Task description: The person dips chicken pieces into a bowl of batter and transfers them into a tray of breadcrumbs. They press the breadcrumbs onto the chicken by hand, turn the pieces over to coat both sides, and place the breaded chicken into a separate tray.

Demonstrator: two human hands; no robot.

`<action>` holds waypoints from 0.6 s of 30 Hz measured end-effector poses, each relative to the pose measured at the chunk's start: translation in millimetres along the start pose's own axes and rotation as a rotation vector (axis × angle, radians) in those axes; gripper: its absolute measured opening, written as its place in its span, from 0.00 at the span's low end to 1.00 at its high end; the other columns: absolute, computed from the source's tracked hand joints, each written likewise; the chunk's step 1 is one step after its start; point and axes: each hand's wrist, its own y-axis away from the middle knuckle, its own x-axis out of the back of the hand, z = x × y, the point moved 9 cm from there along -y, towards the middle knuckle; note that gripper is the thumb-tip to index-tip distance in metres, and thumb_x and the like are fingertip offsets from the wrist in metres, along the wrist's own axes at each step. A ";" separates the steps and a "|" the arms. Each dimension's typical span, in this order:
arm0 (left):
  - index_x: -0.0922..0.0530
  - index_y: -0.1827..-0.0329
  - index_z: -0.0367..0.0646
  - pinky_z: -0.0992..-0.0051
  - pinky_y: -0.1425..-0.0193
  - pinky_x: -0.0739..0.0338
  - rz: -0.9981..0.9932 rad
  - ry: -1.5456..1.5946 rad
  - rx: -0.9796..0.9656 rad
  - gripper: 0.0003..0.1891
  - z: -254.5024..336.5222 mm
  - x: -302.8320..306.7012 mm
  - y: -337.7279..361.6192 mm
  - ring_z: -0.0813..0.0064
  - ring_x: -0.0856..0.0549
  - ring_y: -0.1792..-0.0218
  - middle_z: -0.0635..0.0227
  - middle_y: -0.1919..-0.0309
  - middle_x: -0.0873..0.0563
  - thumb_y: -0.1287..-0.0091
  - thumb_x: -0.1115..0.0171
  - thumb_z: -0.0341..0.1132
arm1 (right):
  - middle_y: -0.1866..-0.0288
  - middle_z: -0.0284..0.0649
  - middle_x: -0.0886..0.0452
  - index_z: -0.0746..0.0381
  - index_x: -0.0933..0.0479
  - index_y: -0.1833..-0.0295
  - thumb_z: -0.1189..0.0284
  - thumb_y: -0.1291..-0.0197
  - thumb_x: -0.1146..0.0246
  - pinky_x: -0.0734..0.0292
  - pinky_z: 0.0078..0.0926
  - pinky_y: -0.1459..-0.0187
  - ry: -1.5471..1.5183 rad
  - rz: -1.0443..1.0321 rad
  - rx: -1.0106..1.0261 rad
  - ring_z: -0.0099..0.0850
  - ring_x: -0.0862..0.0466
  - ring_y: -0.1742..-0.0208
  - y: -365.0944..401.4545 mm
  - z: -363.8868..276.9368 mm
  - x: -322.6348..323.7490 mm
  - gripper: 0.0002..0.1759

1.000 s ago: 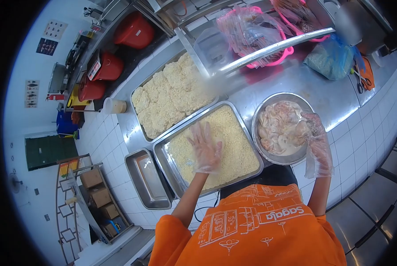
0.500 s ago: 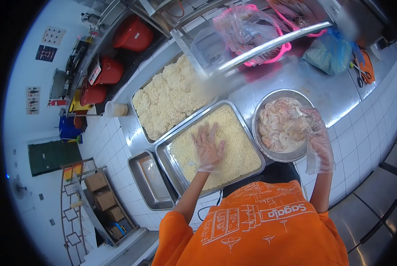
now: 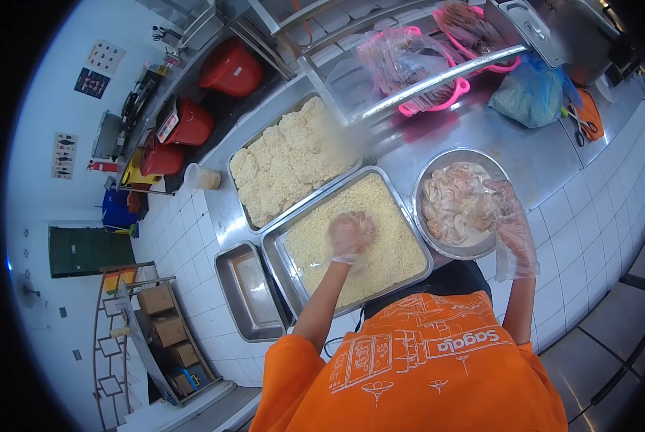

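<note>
My left hand [image 3: 351, 235], in a clear plastic glove, is curled into a fist over the steel tray of breadcrumbs [image 3: 401, 216]; whether it holds crumbs I cannot tell. My right hand [image 3: 501, 209], also gloved, reaches into the round metal bowl [image 3: 448, 160] of battered pale pieces [image 3: 448, 205], fingers touching them at the bowl's right side. Behind the crumb tray lies a second tray [image 3: 239, 140] piled with breaded pieces [image 3: 286, 162].
An empty steel pan [image 3: 247, 291] sits left of the crumb tray. Red buckets [image 3: 189, 122] stand at the back left, a cup [image 3: 201, 176] beside them. A pink basket [image 3: 423, 72], a blue-green bag [image 3: 531, 93] and scissors [image 3: 578, 122] lie along the back of the steel counter.
My left hand went from lying flat and spread on the breadcrumbs to a closed fist. My right hand stayed at the bowl's right side.
</note>
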 end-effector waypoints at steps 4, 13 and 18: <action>0.12 0.54 0.46 0.55 0.57 0.19 -0.077 0.066 0.021 0.25 -1.7 5.1 -1.2 0.52 0.12 0.62 0.53 0.64 0.11 0.28 0.48 0.58 | 0.36 0.35 0.25 0.61 0.28 0.35 0.73 0.43 0.30 0.33 0.24 0.31 0.041 -0.013 -0.008 0.28 0.27 0.32 0.9 -4.3 -3.5 0.29; 0.16 0.41 0.45 0.59 0.38 0.22 -0.211 0.306 0.121 0.34 -25.5 16.6 -9.6 0.50 0.13 0.44 0.47 0.49 0.11 0.30 0.46 0.66 | 0.36 0.34 0.25 0.61 0.27 0.34 0.70 0.46 0.30 0.34 0.24 0.32 -0.003 -0.025 0.052 0.27 0.27 0.33 4.0 -10.4 -3.2 0.32; 0.18 0.36 0.46 0.58 0.29 0.28 -0.308 0.118 0.156 0.36 -54.7 51.6 7.0 0.53 0.18 0.36 0.53 0.41 0.13 0.35 0.38 0.67 | 0.34 0.37 0.26 0.64 0.28 0.33 0.85 0.53 0.42 0.35 0.20 0.34 -0.019 -0.048 0.042 0.28 0.28 0.32 1.2 -16.0 -4.9 0.35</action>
